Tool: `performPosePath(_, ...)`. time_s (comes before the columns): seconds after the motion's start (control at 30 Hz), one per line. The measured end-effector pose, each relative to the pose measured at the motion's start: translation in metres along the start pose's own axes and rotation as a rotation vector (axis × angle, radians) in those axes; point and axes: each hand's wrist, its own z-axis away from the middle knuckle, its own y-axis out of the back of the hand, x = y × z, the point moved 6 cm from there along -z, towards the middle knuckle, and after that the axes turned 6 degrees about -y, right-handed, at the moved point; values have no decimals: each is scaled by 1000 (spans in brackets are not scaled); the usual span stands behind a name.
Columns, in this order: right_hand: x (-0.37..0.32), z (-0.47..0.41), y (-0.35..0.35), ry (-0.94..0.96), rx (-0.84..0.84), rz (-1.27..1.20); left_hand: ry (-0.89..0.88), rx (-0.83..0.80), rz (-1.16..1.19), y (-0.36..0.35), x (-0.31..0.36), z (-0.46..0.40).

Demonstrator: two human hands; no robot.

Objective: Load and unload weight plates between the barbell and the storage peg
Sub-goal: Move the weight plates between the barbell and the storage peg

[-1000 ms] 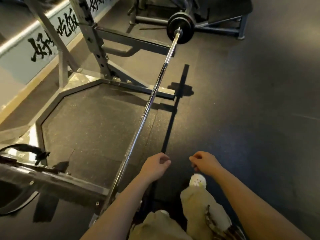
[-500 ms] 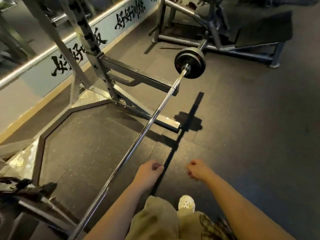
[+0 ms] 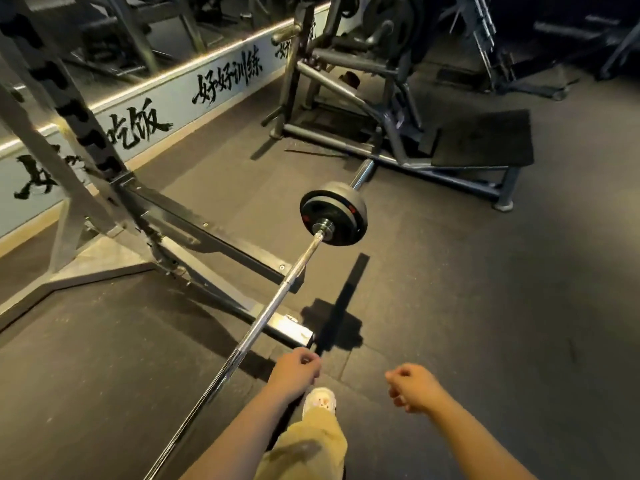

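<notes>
Weight plates (image 3: 334,213) sit stacked on the far sleeve of the barbell (image 3: 266,310) at twelve o'clock, so unloading looks not yet begun, with left hand (image 3: 294,374) and right hand (image 3: 414,388) loosely curled, holding nothing, well short.

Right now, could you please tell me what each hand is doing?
Left hand: fingers loosely curled, holding nothing, just right of the barbell.
Right hand: fingers loosely curled, holding nothing.
</notes>
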Motion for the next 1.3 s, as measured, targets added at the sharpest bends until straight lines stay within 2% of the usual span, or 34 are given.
performPosePath(0.1,-30,-37,43,-69,17,71,-22,42,69,15,41,-56)
performPosePath(0.17,-57,-61,68,-51,45,93,-37,57,80,22,68,-93)
performPosePath(0.33,-109,-109,109,-28,-25,93,-43,145,74,34,128,-168)
performPosePath(0.5,-174,-176,160,64,-52,135,-82,197,-7,37,181,-228)
performPosePath(0.6,-225,-220,192,163,-105,213,-78,307,66,42,205,-262)
performPosePath(0.73,-292,-272,233,311,-166,335,37,472,180,35,227,-300)
performPosePath(0.87,-326,-316,257,322,-245,400,105,472,152,18,244,-327)
performPosePath(1.1,-376,-363,232,336,-401,584,246,632,302,29,234,-350)
performPosePath(1.17,-399,-372,223,378,-419,629,261,704,207,45,236,-364)
performPosePath(1.3,-444,-393,220,367,-400,638,233,728,-239,85,246,-404)
